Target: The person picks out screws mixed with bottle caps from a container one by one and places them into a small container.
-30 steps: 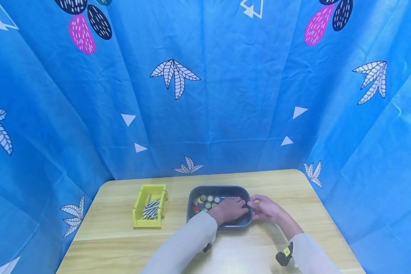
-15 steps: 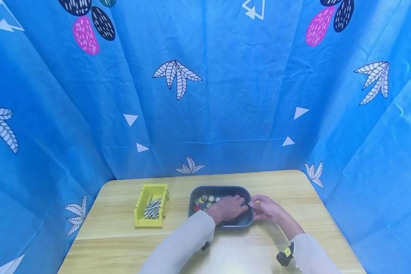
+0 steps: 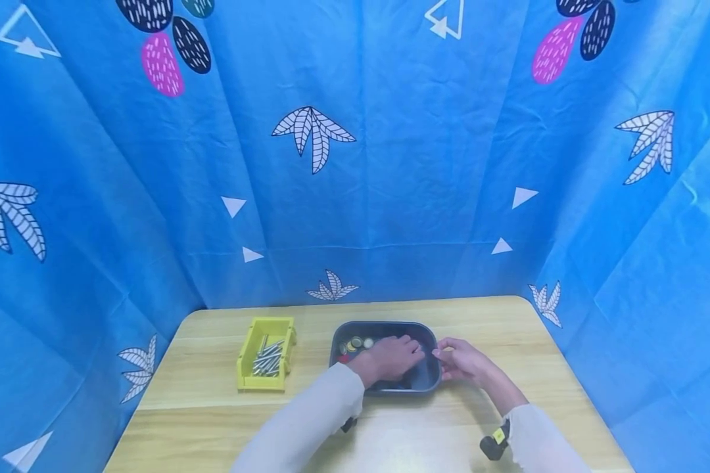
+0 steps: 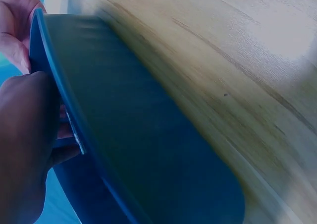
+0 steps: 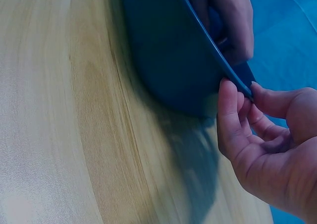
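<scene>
A dark blue-grey tray (image 3: 411, 324) stands on the table with round caps (image 3: 356, 342) at its left end, one red cap (image 3: 344, 359) among them. My left hand (image 3: 387, 358) reaches down into the tray. In the left wrist view a thin silvery ribbed piece (image 4: 75, 134) shows at its curled fingers, partly hidden by the wall; its kind is unclear. At the right end, my right hand (image 5: 272, 140) pinches the tray's rim between thumb and fingers. The left forearm and hand hide much of the tray's inside.
To the left stands a yellow bin (image 3: 245, 355) holding several silvery metal bolts (image 3: 267, 361). A light wooden table (image 3: 479, 315) carries both containers. Blue patterned cloth (image 3: 420, 164) surrounds the table at the back and sides.
My left hand has shifted a little left inside the tray and covers more of the caps. The right hand keeps its hold on the rim. The head view has turned slightly left.
</scene>
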`<state>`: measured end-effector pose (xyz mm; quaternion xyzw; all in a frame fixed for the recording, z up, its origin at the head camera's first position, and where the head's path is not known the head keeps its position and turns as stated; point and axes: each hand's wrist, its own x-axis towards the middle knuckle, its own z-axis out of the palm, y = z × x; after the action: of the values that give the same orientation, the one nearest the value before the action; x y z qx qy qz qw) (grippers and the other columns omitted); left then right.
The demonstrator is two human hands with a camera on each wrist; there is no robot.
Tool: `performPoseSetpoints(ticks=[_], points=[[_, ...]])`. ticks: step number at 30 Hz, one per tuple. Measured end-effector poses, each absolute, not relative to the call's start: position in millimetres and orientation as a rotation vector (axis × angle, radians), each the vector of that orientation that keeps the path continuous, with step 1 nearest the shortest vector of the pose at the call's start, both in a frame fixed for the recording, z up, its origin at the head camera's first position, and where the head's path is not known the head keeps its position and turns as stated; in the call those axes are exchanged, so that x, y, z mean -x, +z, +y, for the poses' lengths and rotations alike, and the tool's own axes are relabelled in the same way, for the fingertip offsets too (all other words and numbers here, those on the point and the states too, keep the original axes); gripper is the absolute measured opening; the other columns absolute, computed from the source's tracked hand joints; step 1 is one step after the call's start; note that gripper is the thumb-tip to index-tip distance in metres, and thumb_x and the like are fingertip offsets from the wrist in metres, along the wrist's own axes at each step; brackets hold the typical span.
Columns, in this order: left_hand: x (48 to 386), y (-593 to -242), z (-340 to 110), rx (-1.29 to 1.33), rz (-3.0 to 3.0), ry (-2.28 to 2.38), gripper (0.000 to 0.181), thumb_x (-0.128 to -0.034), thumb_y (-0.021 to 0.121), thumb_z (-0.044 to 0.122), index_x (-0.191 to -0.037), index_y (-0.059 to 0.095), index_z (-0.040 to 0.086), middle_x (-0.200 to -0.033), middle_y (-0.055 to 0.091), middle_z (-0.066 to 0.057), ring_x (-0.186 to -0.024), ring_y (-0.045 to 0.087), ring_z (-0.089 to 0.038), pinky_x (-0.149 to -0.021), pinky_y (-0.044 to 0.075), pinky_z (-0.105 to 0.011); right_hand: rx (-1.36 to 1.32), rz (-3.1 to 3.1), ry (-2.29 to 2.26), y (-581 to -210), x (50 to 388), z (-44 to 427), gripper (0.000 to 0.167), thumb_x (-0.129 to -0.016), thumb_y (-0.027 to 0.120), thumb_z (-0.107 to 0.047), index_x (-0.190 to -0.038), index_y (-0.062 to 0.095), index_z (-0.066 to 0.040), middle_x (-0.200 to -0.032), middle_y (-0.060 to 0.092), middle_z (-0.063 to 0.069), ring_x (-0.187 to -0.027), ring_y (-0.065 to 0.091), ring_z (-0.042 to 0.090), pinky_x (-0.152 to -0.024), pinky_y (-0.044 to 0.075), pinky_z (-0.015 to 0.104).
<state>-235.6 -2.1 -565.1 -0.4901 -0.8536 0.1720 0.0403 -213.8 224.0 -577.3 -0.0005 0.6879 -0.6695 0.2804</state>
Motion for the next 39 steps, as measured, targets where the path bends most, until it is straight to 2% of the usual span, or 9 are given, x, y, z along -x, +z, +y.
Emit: performPoseSetpoints(ticks=[5, 12, 18, 21, 25, 28, 31, 34, 39], points=[[235.6, -561.9, -10.0, 1.490, -2.614, 0.508, 0.051, -0.0912, 0.074, 0.034, -0.136, 0.053, 0.025, -0.132, 0.064, 0.009, -0.114, 0.061, -0.009, -0.087, 0.058, -0.021, -0.003, 1.871, -1.788, -575.5, 213.1, 225.0, 0.024, -0.105, 0.054, -0.009, -0.122, 0.048, 0.006, -0.098, 0.070, 0.011, -0.084, 0.071, 0.020, -0.077, 0.064, 0.032], [233.2, -555.7, -25.0, 1.455, -2.637, 0.482, 0.066, -0.0876, 0.079, 0.049, -0.144, 0.051, 0.029, -0.130, 0.065, 0.006, -0.114, 0.062, -0.013, -0.092, 0.059, -0.028, -0.028, 1.886, -1.779, -575.2, 212.2, 225.2, 0.025, -0.104, 0.056, -0.010, -0.123, 0.049, 0.005, -0.094, 0.069, 0.009, -0.081, 0.069, 0.018, -0.073, 0.063, 0.029], [233.1, -548.3, -45.4, 1.408, -2.609, 0.509, 0.036, -0.0984, 0.067, 0.037, -0.132, 0.060, 0.028, -0.128, 0.065, 0.005, -0.116, 0.061, -0.013, -0.097, 0.058, -0.028, -0.042, 1.884, -1.791, -576.9, 212.5, 224.7, 0.016, -0.103, 0.055, -0.009, -0.116, 0.052, 0.000, -0.089, 0.066, 0.006, -0.078, 0.067, 0.017, -0.071, 0.063, 0.029], [233.7, -542.6, -55.5, 1.373, -2.644, 0.521, 0.039, -0.0957, 0.070, 0.033, -0.133, 0.059, 0.027, -0.133, 0.064, 0.003, -0.122, 0.060, -0.015, -0.103, 0.057, -0.032, -0.044, 1.886, -1.796, -576.8, 212.6, 224.0, 0.014, -0.103, 0.056, -0.009, -0.115, 0.052, -0.001, -0.089, 0.066, 0.006, -0.079, 0.067, 0.018, -0.071, 0.063, 0.029], [233.5, -535.9, -68.4, 1.344, -2.680, 0.502, 0.051, -0.0906, 0.077, 0.041, -0.135, 0.058, 0.026, -0.130, 0.064, 0.001, -0.122, 0.060, -0.017, -0.106, 0.056, -0.035, -0.047, 1.889, -1.796, -576.1, 212.8, 223.6, 0.016, -0.104, 0.055, -0.009, -0.116, 0.052, 0.000, -0.091, 0.065, 0.007, -0.080, 0.067, 0.019, -0.073, 0.063, 0.031], [232.6, -532.5, -78.0, 1.328, -2.669, 0.482, 0.043, -0.0950, 0.071, 0.042, -0.133, 0.059, 0.024, -0.124, 0.064, 0.002, -0.117, 0.060, -0.016, -0.102, 0.057, -0.034, -0.040, 1.890, -1.793, -574.9, 212.6, 223.7, 0.017, -0.104, 0.055, -0.010, -0.117, 0.052, 0.001, -0.091, 0.064, 0.007, -0.081, 0.067, 0.019, -0.074, 0.063, 0.031], [231.2, -530.0, -87.7, 1.320, -2.641, 0.466, 0.031, -0.1032, 0.058, 0.034, -0.131, 0.060, 0.022, -0.121, 0.064, 0.001, -0.114, 0.060, -0.016, -0.099, 0.058, -0.032, -0.042, 1.895, -1.788, -574.1, 212.2, 223.4, 0.017, -0.104, 0.055, -0.010, -0.117, 0.051, 0.001, -0.091, 0.063, 0.006, -0.081, 0.067, 0.019, -0.074, 0.063, 0.031], [229.5, -528.3, -97.9, 1.308, -2.626, 0.452, 0.026, -0.1063, 0.050, 0.028, -0.129, 0.061, 0.021, -0.120, 0.065, 0.001, -0.113, 0.061, -0.015, -0.100, 0.058, -0.031, -0.038, 1.905, -1.776, -573.8, 211.5, 222.7, 0.019, -0.104, 0.055, -0.010, -0.118, 0.051, 0.002, -0.092, 0.063, 0.007, -0.082, 0.067, 0.020, -0.075, 0.063, 0.031], [226.8, -526.8, -115.8, 1.264, -2.667, 0.370, 0.020, -0.1028, 0.056, 0.022, -0.122, 0.060, 0.019, -0.118, 0.065, 0.000, -0.111, 0.061, -0.015, -0.098, 0.058, -0.030, -0.032, 1.928, -1.762, -573.6, 209.4, 221.5, 0.025, -0.105, 0.054, -0.010, -0.123, 0.050, 0.007, -0.096, 0.065, 0.011, -0.085, 0.068, 0.021, -0.076, 0.063, 0.031]])
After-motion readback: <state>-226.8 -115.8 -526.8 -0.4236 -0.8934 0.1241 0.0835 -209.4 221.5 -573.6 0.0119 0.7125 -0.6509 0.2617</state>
